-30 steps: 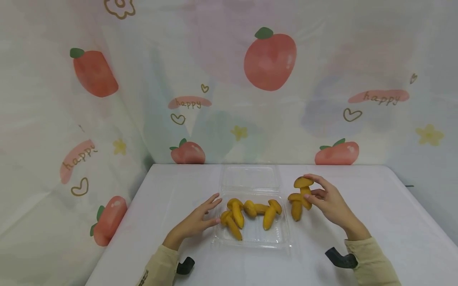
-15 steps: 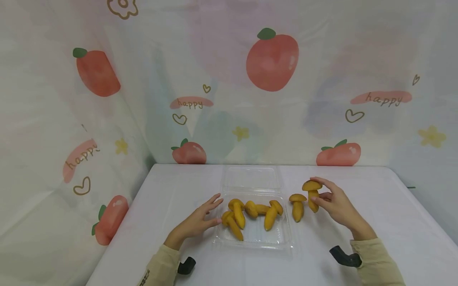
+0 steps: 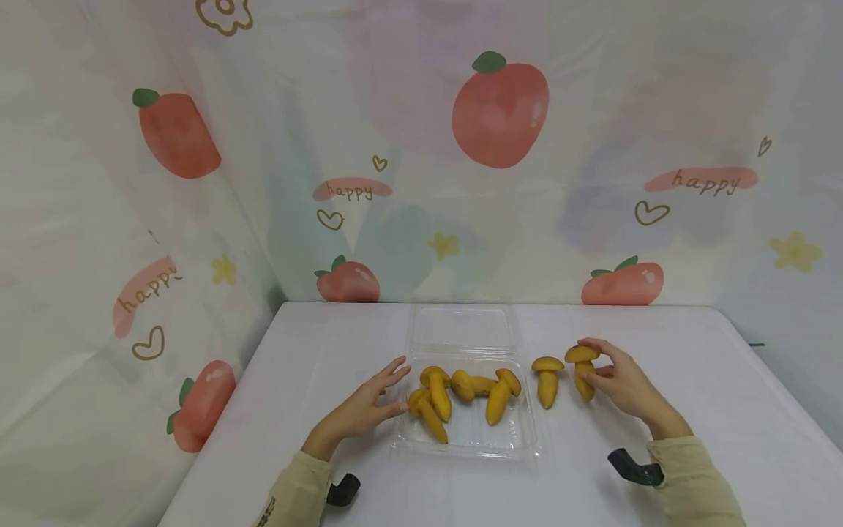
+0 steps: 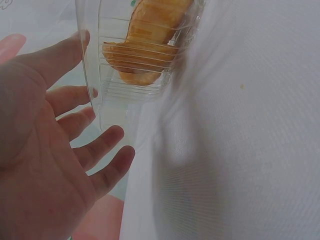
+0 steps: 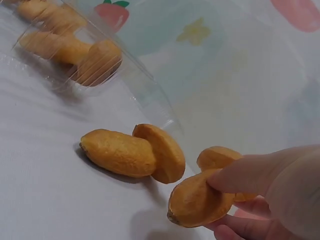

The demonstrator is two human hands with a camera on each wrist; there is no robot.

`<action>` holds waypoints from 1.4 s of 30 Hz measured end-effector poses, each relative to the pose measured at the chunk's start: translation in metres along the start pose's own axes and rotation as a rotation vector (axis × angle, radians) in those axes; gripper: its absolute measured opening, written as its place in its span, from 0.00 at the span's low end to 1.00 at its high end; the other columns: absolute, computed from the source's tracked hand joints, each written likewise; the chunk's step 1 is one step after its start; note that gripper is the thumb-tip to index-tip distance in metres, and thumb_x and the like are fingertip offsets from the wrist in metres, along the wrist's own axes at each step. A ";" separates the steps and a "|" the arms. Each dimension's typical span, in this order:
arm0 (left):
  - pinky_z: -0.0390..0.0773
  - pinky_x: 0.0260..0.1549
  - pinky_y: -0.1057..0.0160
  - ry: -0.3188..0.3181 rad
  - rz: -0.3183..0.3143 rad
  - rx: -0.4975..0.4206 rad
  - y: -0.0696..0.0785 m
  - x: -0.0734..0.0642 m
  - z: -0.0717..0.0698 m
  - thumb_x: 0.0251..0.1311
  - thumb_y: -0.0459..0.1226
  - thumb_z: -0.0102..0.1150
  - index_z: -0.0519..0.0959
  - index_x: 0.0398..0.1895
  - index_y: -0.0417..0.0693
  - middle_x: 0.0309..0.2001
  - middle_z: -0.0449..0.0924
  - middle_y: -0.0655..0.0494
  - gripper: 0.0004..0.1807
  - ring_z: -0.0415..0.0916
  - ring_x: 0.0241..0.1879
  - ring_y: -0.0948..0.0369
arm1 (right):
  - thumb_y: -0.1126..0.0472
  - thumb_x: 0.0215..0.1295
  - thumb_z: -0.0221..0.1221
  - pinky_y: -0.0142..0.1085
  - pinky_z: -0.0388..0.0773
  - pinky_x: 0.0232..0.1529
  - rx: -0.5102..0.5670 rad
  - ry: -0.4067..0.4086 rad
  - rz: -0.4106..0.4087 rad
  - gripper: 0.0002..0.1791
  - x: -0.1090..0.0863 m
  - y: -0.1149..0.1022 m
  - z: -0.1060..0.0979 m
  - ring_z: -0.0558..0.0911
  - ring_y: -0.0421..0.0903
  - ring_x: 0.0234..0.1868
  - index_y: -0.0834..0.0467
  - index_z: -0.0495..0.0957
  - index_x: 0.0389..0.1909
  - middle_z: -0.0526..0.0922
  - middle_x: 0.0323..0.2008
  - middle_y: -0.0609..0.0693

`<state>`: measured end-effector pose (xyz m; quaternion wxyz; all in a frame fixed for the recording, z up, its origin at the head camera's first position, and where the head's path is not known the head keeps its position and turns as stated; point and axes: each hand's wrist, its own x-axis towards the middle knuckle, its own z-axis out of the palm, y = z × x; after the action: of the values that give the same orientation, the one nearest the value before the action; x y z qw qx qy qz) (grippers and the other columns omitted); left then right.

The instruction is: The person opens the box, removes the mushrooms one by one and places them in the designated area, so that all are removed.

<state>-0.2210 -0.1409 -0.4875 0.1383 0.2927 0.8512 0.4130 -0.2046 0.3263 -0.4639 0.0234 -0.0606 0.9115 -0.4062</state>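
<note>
In the head view my right hand (image 3: pixel 624 388) pinches a yellow mushroom (image 3: pixel 582 372), cap up, close over the white table. The right wrist view shows the thumb across that mushroom's stem (image 5: pixel 195 201). Just left of it lies a loose mushroom (image 3: pixel 547 382), apart from it. A clear plastic clamshell box (image 3: pixel 474 440) stands mid-table with its lid folded back; several mushrooms lie inside, one at its right side (image 3: pixel 499 397). At the box's left edge, my left hand (image 3: pixel 357 411) rests with spread fingers; in the left wrist view fingertips touch the clear wall (image 4: pixel 90 65).
The lid (image 3: pixel 464 328) lies behind the box near the table's back edge. A white tabletop (image 3: pixel 316 351) runs up to a patterned cloth backdrop (image 3: pixel 408 241). A black curved piece juts from each sleeve, such as the right one (image 3: pixel 635 467).
My right hand has carried its mushroom right, away from the loose one, and then lower toward the table. The left hand has stayed at the box's edge.
</note>
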 end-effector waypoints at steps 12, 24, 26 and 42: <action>0.65 0.69 0.34 0.004 0.014 0.007 0.000 0.001 -0.001 0.72 0.45 0.58 0.57 0.79 0.42 0.83 0.44 0.45 0.38 0.50 0.79 0.39 | 0.68 0.69 0.60 0.42 0.87 0.42 -0.014 -0.036 0.041 0.33 0.004 0.018 0.003 0.84 0.58 0.46 0.68 0.60 0.71 0.65 0.67 0.73; 0.65 0.69 0.34 0.011 0.013 0.008 -0.002 0.002 -0.001 0.71 0.45 0.59 0.57 0.79 0.42 0.83 0.44 0.45 0.38 0.49 0.79 0.40 | 0.62 0.67 0.65 0.30 0.81 0.37 -0.054 -0.025 0.056 0.33 0.005 0.023 0.004 0.80 0.57 0.48 0.69 0.65 0.69 0.72 0.62 0.72; 0.65 0.69 0.34 0.009 0.014 0.004 -0.002 0.002 -0.001 0.71 0.45 0.59 0.57 0.79 0.42 0.83 0.44 0.45 0.38 0.49 0.79 0.39 | 0.61 0.68 0.65 0.32 0.82 0.39 -0.059 -0.028 0.060 0.33 0.004 0.025 0.003 0.81 0.58 0.48 0.69 0.65 0.69 0.72 0.63 0.73; 0.67 0.69 0.35 0.002 0.000 0.007 -0.002 0.000 0.000 0.71 0.46 0.59 0.57 0.79 0.44 0.83 0.44 0.47 0.38 0.50 0.79 0.41 | 0.59 0.66 0.67 0.26 0.79 0.37 -0.014 -0.044 0.060 0.34 0.003 0.029 0.006 0.79 0.52 0.46 0.69 0.66 0.68 0.75 0.60 0.71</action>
<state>-0.2215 -0.1421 -0.4893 0.1366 0.2928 0.8527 0.4105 -0.2096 0.3410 -0.4894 0.0554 -0.0425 0.9149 -0.3975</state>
